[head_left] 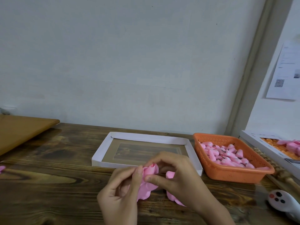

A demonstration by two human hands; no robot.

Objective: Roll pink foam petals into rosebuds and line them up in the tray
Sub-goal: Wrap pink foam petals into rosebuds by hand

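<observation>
My left hand and my right hand both pinch a pink foam petal piece just in front of the white cardboard tray. The top of the foam is curled into a bud shape between my fingertips, and loose petal flaps hang below. More pink foam shows under my right hand. No rosebuds show on the tray's brown floor; my hands hide its near right part.
An orange plastic basket holding several pink foam pieces stands right of the tray. A white box with orange and pink pieces sits far right. A white handheld device lies at the bottom right. A brown board rests at the back left.
</observation>
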